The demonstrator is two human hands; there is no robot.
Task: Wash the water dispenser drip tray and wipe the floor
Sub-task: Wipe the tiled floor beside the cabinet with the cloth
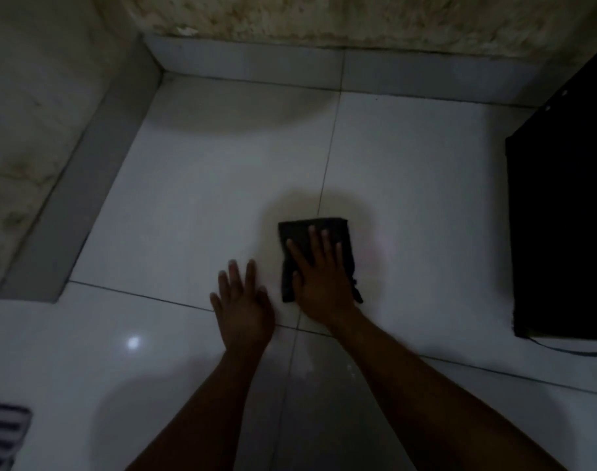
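Floor (195, 185) of pale glossy tiles fills the frame. Centre: a folded dark cloth (300, 232) lies flat beneath the right hand (321, 277), fingers straight and spread, pressing it down. Just left, the left hand (242, 305) rests flat, fingers extended, on bare tile.

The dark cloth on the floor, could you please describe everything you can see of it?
The dark rectangular folded cloth looks like soft fabric and lies flat on the glossy white tiled floor, across a grout line. The right hand presses it with straight, spread fingers, covering its near part. A small strip sticks out at its near right corner.
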